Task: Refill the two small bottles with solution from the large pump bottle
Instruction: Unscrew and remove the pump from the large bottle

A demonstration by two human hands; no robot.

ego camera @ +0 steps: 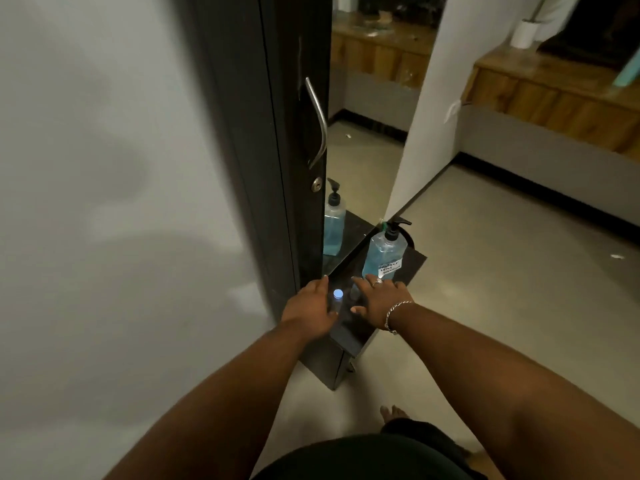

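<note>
From the head camera, the left hand is reaching with relaxed fingers just beside a small bottle with a pale cap, standing on a dark cabinet top. The right hand is spreading its fingers flat near it, a second small bottle too blurred to make out. The large pump bottle of blue solution is standing upright further back on the same top, beside a mirror.

Interior, most likely a shop or clinic fitting room rather than a home; evidence: tall mirror in a dark frame with a metal pull handle and lock; low dark cabinet bearing a large pump bottle of blue liquid (handwritten label, seemingly "contact lens solution"); wooden counters along grey walls; bare polished floor.
</note>
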